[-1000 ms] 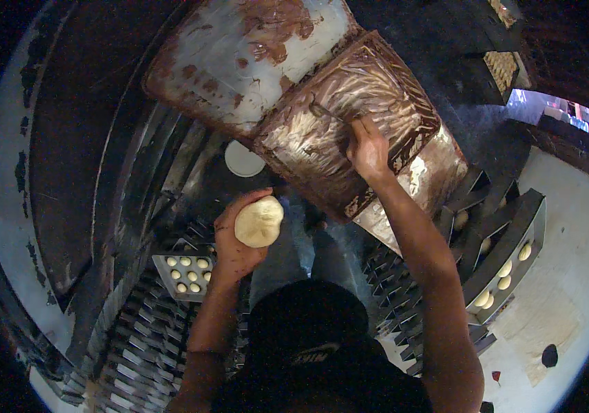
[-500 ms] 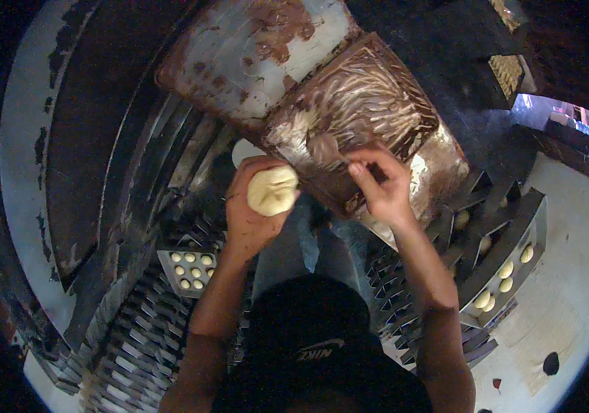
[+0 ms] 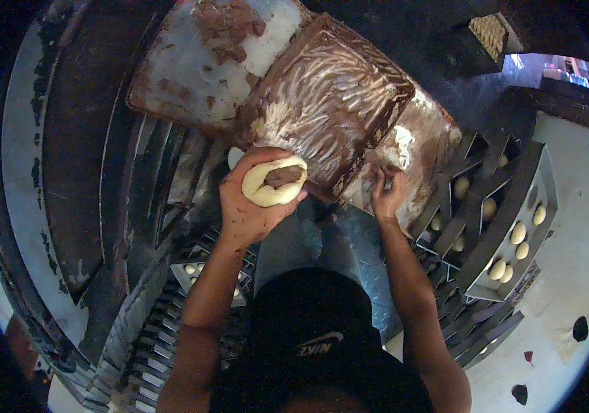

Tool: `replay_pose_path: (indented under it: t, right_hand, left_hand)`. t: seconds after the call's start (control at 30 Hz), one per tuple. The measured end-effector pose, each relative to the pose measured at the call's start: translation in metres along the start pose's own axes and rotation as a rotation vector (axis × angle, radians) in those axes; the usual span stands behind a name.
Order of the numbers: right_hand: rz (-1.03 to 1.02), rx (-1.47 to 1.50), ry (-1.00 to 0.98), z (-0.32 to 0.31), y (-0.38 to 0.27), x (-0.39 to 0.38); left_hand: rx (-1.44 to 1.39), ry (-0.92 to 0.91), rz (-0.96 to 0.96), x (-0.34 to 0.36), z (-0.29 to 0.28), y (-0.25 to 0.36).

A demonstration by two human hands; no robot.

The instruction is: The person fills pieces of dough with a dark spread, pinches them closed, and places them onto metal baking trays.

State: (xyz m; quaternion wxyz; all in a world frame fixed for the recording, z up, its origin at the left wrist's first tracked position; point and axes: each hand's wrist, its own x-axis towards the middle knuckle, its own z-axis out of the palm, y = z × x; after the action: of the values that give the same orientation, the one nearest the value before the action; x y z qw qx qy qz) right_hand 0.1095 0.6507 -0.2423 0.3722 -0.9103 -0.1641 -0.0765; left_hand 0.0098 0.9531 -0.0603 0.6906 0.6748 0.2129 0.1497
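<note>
My left hand [image 3: 247, 210] cups a piece of pale dough [image 3: 253, 189], its fingers wrapped around the sides. A lump of brown paste [image 3: 285, 177] sits in a hollow in the dough. My right hand [image 3: 388, 195] is over the smeared board to the right, fingers drawn together; what they hold is too blurred to make out. A white patch [image 3: 403, 146] lies just beyond its fingertips. Between and beyond my hands is a shallow tray [image 3: 346, 172] spread with ridged brown paste [image 3: 335, 103].
A pale, brown-stained tray [image 3: 191, 82] adjoins at the far left. Stacked metal trays [image 3: 477, 282] stand at right, the top one holding several dough balls [image 3: 518, 233]. Another tray of dough balls [image 3: 190, 269] is low at left. A far box [image 3: 487, 38] holds pale pieces.
Brown paste now lies in the dough, which was bare on top. My right hand, which held a flat paste-covered spreader over the tray, has moved right, away from the dough.
</note>
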Motion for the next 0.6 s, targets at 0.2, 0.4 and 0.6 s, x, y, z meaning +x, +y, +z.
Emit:
replay_pose_path:
  t: [0.2,0.4,0.6]
  right_hand:
    - [0.451,1.232,-0.332,-0.073,-0.167,0.005]
    - [0.282,0.839,-0.059,-0.209,-0.186,0.0]
    - [-0.196,0.439,0.031,-0.328,-0.151,-0.034]
  left_hand:
    - [0.245,-0.283,0.359,-0.031,0.045,0.032]
    - [0.445,-0.226,0.35,-0.086,0.146,0.076]
    - [0.659,-0.348,0.733,-0.157,0.236,0.119]
